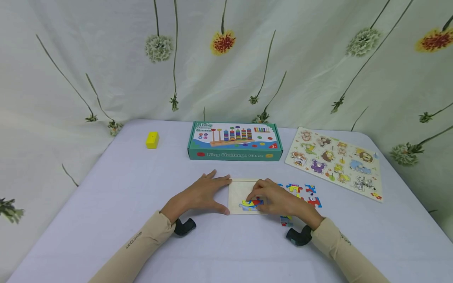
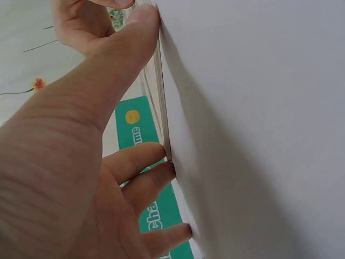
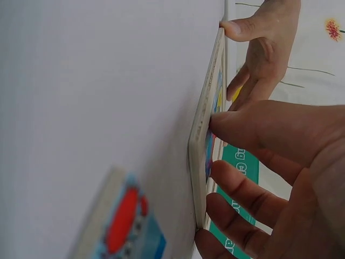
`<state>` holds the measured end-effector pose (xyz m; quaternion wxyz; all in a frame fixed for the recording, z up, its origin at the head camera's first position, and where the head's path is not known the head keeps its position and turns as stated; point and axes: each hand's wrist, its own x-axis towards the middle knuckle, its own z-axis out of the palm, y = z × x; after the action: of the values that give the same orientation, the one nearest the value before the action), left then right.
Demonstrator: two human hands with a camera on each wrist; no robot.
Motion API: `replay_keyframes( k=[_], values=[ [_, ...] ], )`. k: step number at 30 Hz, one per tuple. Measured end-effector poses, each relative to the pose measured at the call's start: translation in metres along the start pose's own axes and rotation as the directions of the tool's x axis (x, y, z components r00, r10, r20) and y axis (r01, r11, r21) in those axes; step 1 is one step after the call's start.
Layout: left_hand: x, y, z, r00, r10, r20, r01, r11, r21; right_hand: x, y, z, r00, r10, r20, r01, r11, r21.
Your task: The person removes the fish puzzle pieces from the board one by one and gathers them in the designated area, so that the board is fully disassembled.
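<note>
A shallow wooden puzzle tray (image 1: 237, 190) lies flat on the white table. Several joined jigsaw pieces (image 1: 249, 206), blue, yellow and red, sit along its near side. My left hand (image 1: 205, 192) is spread at the tray's left edge, thumb at the near corner and a fingertip at the far corner. Over the tray's right part, my right hand (image 1: 279, 196) bends its fingers down and pinches a puzzle piece (image 3: 209, 156) among the joined ones, thumb at the tray's near rim. That piece is mostly hidden by the fingers.
Loose puzzle pieces (image 1: 293, 188) lie right of the tray, and more pieces (image 1: 286, 221) sit near the right wrist. Behind stand a green Ring Challenge Game box (image 1: 235, 155) and a yellow block (image 1: 152, 140). An animal puzzle board (image 1: 334, 161) lies at the back right.
</note>
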<state>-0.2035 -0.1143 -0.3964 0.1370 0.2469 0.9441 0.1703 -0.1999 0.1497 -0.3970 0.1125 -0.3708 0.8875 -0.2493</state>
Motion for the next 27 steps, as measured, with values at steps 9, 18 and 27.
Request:
replay_keyframes(
  k=[9, 18, 27],
  values=[
    [0.0009, 0.0005, 0.0, 1.0, -0.006, -0.002, 0.006, 1.0, 0.003, -0.0002, -0.0016, 0.0002, 1.0, 0.025, -0.004, -0.025, 1.0, 0.017],
    [0.0008, -0.0001, 0.0007, 1.0, -0.012, -0.001, 0.012, 1.0, 0.001, -0.0001, -0.0014, 0.001, 1.0, 0.023, -0.01, -0.022, 0.999, 0.027],
    [0.0007, 0.0, 0.0001, 1.0, -0.012, 0.004, 0.012, 1.0, 0.004, 0.0006, -0.0009, 0.0018, 1.0, 0.028, -0.013, -0.027, 0.999, 0.042]
  ],
)
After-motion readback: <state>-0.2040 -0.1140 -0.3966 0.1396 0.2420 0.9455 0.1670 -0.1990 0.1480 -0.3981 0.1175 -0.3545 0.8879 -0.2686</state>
